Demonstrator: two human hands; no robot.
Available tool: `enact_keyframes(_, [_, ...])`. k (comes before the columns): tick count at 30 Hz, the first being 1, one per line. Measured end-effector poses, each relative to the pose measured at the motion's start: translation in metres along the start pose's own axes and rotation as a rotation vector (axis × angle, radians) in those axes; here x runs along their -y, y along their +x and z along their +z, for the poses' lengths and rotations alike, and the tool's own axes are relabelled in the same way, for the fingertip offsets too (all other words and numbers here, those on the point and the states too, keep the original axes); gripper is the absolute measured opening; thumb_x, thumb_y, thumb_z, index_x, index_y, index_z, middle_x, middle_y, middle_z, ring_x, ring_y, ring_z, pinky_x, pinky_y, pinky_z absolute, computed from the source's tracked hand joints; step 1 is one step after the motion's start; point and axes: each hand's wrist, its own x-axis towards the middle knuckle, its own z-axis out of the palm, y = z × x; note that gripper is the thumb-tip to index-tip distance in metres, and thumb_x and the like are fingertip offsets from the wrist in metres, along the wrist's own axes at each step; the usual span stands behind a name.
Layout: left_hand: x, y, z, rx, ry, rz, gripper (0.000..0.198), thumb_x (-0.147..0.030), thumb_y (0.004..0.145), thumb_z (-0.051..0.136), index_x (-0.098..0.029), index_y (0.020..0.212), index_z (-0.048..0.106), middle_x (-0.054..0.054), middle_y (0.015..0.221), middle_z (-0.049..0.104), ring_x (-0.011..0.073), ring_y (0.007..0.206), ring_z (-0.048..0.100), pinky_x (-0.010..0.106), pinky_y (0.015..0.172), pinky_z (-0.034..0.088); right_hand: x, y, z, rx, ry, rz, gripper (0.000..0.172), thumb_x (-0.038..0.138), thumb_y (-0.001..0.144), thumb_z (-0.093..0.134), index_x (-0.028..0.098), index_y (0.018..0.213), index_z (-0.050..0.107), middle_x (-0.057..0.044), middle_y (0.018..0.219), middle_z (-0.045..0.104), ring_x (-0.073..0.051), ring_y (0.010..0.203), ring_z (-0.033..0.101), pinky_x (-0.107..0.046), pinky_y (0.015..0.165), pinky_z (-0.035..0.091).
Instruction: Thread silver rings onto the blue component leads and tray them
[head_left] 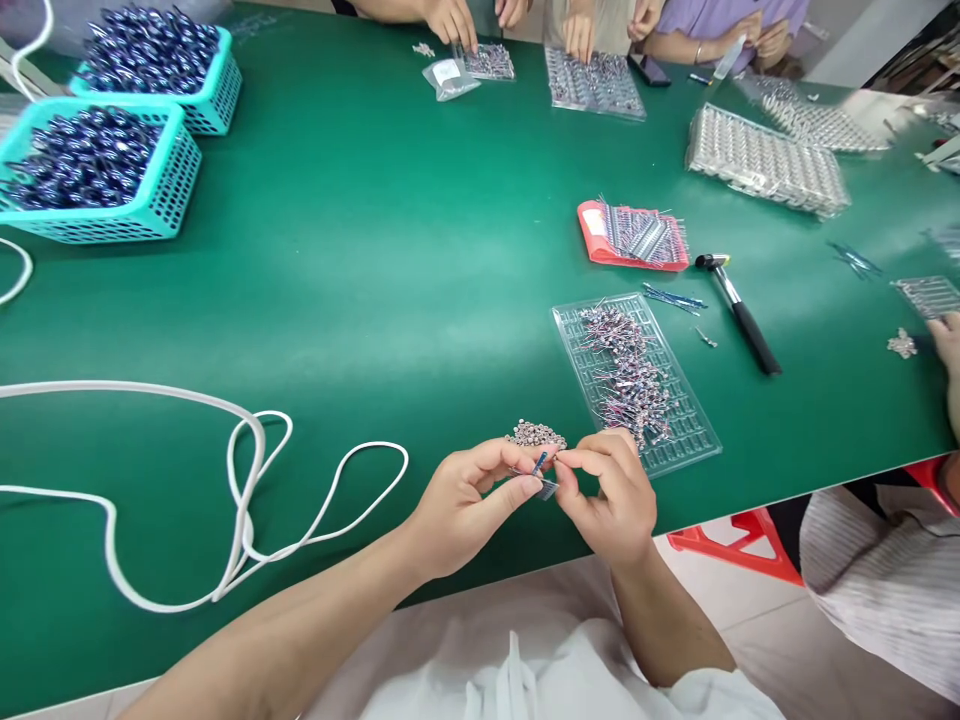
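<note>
Between thumb and fingers, my left hand [476, 505] pinches a small blue-grey strip [547, 489] near the table's front edge. My right hand [611, 492] is closed at the strip's right side, its thumb and forefinger pressed together on something too small to make out. Just behind my hands lies a pile of small round metallic pieces [535, 433]. A clear plastic tray [686, 425] holding many thin-legged parts [634, 385] lies behind my right hand. Some loose blue strips [673, 298] are beyond the tray.
A black-handled hammer [752, 335] and a red packet [600, 245] of parts lie beyond the tray. White cable [255, 480] loops at left, before turquoise baskets [169, 190] of dark shiny pieces. Other people's hands [454, 22] work across the table; another hand [949, 345] is at right.
</note>
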Motion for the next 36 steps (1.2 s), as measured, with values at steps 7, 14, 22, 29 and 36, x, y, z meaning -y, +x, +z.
enact_keyframes(7, [0.0008,-0.0015,0.0031,-0.016,-0.087,-0.012,0.012,-0.026,0.088,0.072,-0.017,0.082,0.067,0.015,0.117,0.077,0.0295,0.116,0.07,0.044,0.099,0.057,0.0006,-0.0017,0.0011,-0.061,-0.023,0.033,0.017,0.011,0.086,0.066,0.025,0.095,0.064,-0.001,0.079,0.063,-0.017,0.073,0.058,-0.036,0.067,0.05])
enact_keyframes(14, [0.003,-0.0038,0.0033,-0.005,0.021,0.072,0.007,-0.023,0.091,0.067,-0.018,0.087,0.068,0.015,0.126,0.074,0.0286,0.12,0.068,0.045,0.104,0.054,0.003,-0.0009,0.0012,-0.056,0.0,0.031,0.019,0.009,0.086,0.066,0.025,0.097,0.065,-0.002,0.078,0.065,-0.018,0.074,0.059,-0.035,0.066,0.05])
enact_keyframes(22, [0.0056,-0.0032,0.0034,0.006,0.314,0.315,0.01,-0.011,0.091,0.063,-0.019,0.09,0.068,0.015,0.124,0.075,0.0246,0.114,0.072,0.041,0.102,0.054,0.0038,-0.0017,0.0003,-0.067,-0.001,0.036,0.021,0.01,0.086,0.067,0.026,0.099,0.065,-0.002,0.079,0.065,-0.018,0.073,0.06,-0.036,0.065,0.051])
enact_keyframes(29, [0.0039,-0.0018,0.0041,0.01,0.36,0.351,0.011,-0.01,0.09,0.062,-0.019,0.089,0.067,0.016,0.122,0.075,0.0248,0.112,0.072,0.04,0.1,0.055,0.0045,-0.0002,-0.0001,-0.083,-0.034,-0.011,0.024,0.009,0.085,0.067,0.027,0.1,0.065,-0.001,0.079,0.065,-0.018,0.073,0.06,-0.035,0.065,0.051])
enact_keyframes(36, [0.0009,-0.0009,0.003,-0.009,0.127,0.124,0.007,-0.02,0.091,0.066,-0.018,0.084,0.066,0.014,0.113,0.078,0.0256,0.11,0.073,0.039,0.097,0.057,0.0019,-0.0027,0.0006,-0.068,0.019,0.015,0.017,0.012,0.085,0.066,0.026,0.094,0.064,-0.001,0.078,0.064,-0.018,0.072,0.059,-0.035,0.065,0.05])
